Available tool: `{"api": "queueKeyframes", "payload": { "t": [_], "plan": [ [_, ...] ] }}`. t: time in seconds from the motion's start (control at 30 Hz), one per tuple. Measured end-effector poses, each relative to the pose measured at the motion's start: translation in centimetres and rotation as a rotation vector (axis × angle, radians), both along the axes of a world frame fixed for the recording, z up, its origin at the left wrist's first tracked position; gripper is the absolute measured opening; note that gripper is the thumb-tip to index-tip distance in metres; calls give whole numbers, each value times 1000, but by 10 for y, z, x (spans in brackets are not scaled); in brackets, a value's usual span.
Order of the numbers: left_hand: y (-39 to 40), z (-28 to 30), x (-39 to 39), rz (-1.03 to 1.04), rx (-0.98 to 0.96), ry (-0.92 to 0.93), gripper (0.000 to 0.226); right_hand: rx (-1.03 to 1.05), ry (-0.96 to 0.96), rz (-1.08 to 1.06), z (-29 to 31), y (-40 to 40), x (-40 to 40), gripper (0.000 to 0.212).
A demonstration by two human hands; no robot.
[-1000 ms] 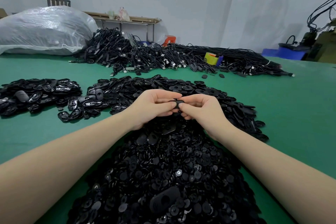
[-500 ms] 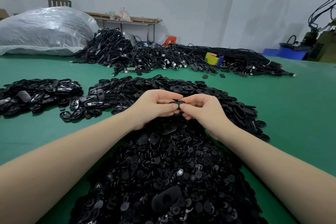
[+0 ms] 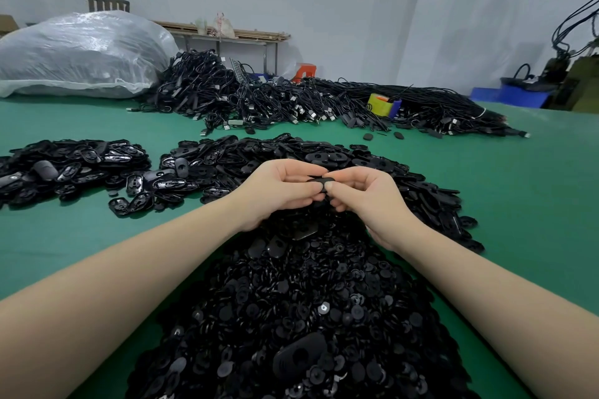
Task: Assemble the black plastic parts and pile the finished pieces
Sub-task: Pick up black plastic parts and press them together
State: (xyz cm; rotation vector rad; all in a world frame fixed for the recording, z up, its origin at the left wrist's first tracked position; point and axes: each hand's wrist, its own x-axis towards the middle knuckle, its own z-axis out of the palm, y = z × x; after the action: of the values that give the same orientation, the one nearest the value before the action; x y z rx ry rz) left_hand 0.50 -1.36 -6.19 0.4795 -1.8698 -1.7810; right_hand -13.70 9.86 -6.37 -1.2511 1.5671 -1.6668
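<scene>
My left hand (image 3: 278, 191) and my right hand (image 3: 363, 201) meet above the middle of the green table, and both pinch one small black plastic part (image 3: 319, 182) between thumbs and fingertips. Most of the part is hidden by my fingers. Below my hands spreads a big heap of small round black pieces (image 3: 308, 308), with a larger oval shell (image 3: 298, 358) lying on it near me. Behind my hands lies a pile of oval black shells (image 3: 324, 159). A separate pile of black oval pieces (image 3: 71, 168) sits at the left.
A long heap of black cables (image 3: 291, 100) runs across the far side of the green table (image 3: 518, 204), with a yellow tape roll (image 3: 381, 104) on it. A large clear plastic bag (image 3: 77, 55) fills the far left. Blue bins (image 3: 512, 92) stand at the far right.
My hands stay together at the same spot. The fingers have shifted slightly on the small black part between them.
</scene>
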Motion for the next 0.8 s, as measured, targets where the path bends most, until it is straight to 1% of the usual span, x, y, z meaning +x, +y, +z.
{"api": "queueKeyframes", "payload": {
  "t": [0.17,0.37,0.6,0.67,0.77,0.8],
  "plan": [
    [-2,-1,0,17,10,19,19,-1,-18,12,-1,0,-1,6],
    [-1,-1,1,17,17,34,22,3,-26,9,-1,0,-1,6],
    [-1,-1,0,19,18,27,22,0,-26,3,1,2,3,10],
    [-1,0,0,30,32,37,22,-23,42,-29,1,3,5,12],
    [-3,0,-1,45,79,68,23,-65,278,-138,-2,3,8,19],
    [-3,0,0,48,85,72,23,-81,327,-170,-2,3,8,22]
  ]
}}
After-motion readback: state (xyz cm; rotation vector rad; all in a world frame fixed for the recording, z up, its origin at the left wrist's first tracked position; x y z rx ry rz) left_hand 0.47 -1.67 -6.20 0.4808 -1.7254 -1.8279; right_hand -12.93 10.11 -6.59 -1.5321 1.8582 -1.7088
